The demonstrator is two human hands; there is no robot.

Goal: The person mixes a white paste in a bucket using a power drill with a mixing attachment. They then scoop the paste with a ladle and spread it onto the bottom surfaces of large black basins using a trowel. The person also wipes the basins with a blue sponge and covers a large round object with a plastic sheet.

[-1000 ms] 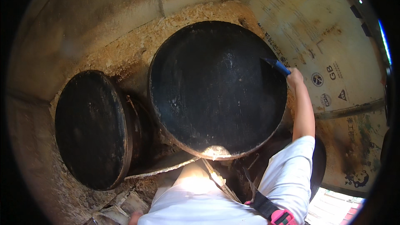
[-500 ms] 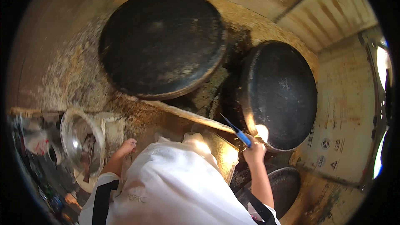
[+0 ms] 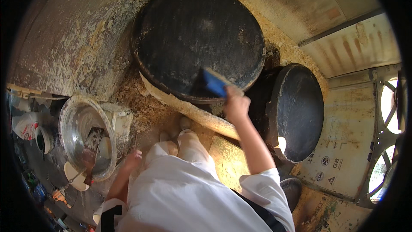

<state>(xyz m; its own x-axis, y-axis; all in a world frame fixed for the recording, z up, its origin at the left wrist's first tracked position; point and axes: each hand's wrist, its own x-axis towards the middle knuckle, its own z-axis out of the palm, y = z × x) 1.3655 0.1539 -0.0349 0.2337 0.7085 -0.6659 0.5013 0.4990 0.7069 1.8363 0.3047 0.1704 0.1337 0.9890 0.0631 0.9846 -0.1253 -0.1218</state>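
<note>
My right hand (image 3: 237,104) grips a flat blue tool (image 3: 214,83) with a dark edge, blurred by motion; whether it is a brush or a scraper I cannot tell. It is held over the lower part of a large, round, black disc-shaped face (image 3: 197,34), seemingly against it. To the right of that stands a second black round drum-like piece (image 3: 300,111), turned sideways. My left hand (image 3: 134,159) hangs low by my left side, its fingers loosely curled with nothing visible in them. Close to it is a wide, smeared metal basin (image 3: 112,146).
A dirty flat-bladed tool (image 3: 90,146) lies in the basin. Bags and clutter (image 3: 25,124) stand at the far left. A pale raised ledge (image 3: 193,116) runs below the large disc. Stained boards (image 3: 343,133) line the right side beside a fan-like opening (image 3: 384,159).
My right hand has moved left and up with the blue tool, from beside the right drum to the large disc. The view has shifted; my left hand stays low.
</note>
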